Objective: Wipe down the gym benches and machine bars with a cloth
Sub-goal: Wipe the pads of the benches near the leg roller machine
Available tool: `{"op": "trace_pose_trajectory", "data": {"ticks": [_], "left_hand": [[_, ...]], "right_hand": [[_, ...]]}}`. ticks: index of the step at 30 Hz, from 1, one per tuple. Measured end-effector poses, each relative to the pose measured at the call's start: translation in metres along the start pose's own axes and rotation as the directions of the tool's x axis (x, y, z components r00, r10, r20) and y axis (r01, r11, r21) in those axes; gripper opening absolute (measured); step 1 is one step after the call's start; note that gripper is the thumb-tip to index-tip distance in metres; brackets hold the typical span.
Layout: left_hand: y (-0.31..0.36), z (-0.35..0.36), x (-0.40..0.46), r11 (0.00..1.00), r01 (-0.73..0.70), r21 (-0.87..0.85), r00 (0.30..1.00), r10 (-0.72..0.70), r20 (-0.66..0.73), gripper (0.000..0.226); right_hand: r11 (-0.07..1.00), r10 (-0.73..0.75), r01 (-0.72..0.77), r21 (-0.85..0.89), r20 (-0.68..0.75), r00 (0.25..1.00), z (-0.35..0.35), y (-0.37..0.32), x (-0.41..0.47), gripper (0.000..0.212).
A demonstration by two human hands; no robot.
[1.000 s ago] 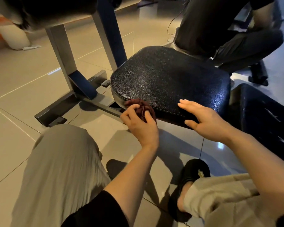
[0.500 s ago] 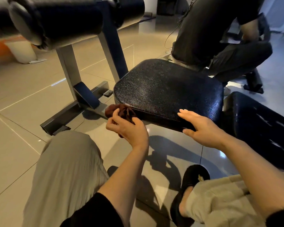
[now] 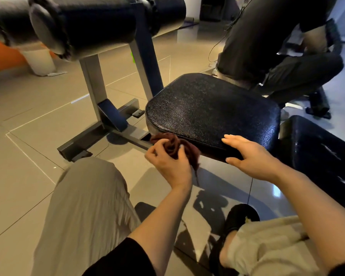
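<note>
A black padded bench seat point(image 3: 211, 110) stands low over the tiled floor in the middle of the view. My left hand point(image 3: 167, 166) grips a bunched dark red cloth point(image 3: 175, 146) against the seat's near left edge. My right hand point(image 3: 249, 156) lies flat with straight fingers on the seat's near edge, thumb under the rim. The grey and blue metal frame point(image 3: 108, 120) of the machine rises behind, carrying black foam roller pads point(image 3: 100, 22) at the top left.
Another person in dark clothes point(image 3: 277, 52) crouches just beyond the seat at the upper right. A second black pad point(image 3: 323, 156) lies to the right. My knees in beige trousers fill the foreground. A white bin point(image 3: 40, 62) stands at the far left.
My left hand with the cloth slid left along the seat's near edge, then back a little to the right. My right hand stayed on the edge. The view tilted upward.
</note>
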State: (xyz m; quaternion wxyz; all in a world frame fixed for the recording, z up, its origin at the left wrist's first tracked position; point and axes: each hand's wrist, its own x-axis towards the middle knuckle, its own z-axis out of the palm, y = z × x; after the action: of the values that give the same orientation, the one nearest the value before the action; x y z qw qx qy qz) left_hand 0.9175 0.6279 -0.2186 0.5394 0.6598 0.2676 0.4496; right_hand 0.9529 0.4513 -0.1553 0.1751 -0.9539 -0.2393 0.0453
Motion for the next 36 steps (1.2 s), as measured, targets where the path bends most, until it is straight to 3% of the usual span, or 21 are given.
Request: {"op": "trace_pose_trajectory", "data": {"ticks": [2,5,11,15,19,23,27,31,34,36], "left_hand": [[0.002,0.004,0.004,0.998,0.05,0.034,0.999,-0.05,0.005,0.039],[0.007,0.011,-0.005,0.993,0.024,0.113,0.991,-0.039,0.126,0.036],[0.009,0.009,-0.019,0.995,-0.082,0.053,0.947,0.062,0.316,0.032],[0.016,0.003,-0.034,0.992,-0.123,-0.032,0.823,0.12,0.555,0.034],[0.033,-0.008,-0.042,0.997,-0.039,-0.061,0.776,0.068,0.627,0.025],[0.059,-0.02,-0.051,0.978,0.178,-0.109,0.645,-0.032,0.764,0.032],[0.06,-0.021,-0.061,0.933,0.333,-0.137,0.484,-0.045,0.874,0.032],[0.051,-0.015,-0.062,0.968,0.189,-0.166,0.376,0.084,0.923,0.04],[0.051,-0.015,-0.062,0.973,0.125,-0.192,0.25,0.156,0.956,0.054],[0.049,-0.012,-0.052,0.977,-0.103,-0.187,0.225,0.206,0.952,0.057]], "right_hand": [[1.0,0.003,-0.003,-0.004,0.003,1.0,0.001,0.001,0.0,0.062],[1.0,0.008,-0.008,-0.001,0.015,1.0,0.002,0.001,0.001,0.063],[1.0,0.019,-0.019,-0.018,0.011,1.0,0.003,-0.003,0.001,0.066],[0.998,0.029,-0.029,0.048,0.001,1.0,0.002,-0.009,-0.014,0.071],[0.985,0.003,0.011,0.171,-0.081,0.997,-0.009,-0.015,-0.043,0.078],[0.961,-0.056,0.076,0.266,-0.08,0.995,-0.018,-0.03,-0.059,0.086],[0.93,-0.034,0.111,0.351,-0.218,0.975,0.0,-0.029,-0.069,0.078],[0.93,0.085,0.059,0.363,-0.368,0.926,0.017,-0.014,-0.073,0.068],[0.94,0.2,-0.047,0.337,-0.436,0.878,0.016,0.0,-0.077,0.06],[0.947,0.279,-0.143,0.289,-0.513,0.812,0.013,0.011,-0.082,0.052]]}}
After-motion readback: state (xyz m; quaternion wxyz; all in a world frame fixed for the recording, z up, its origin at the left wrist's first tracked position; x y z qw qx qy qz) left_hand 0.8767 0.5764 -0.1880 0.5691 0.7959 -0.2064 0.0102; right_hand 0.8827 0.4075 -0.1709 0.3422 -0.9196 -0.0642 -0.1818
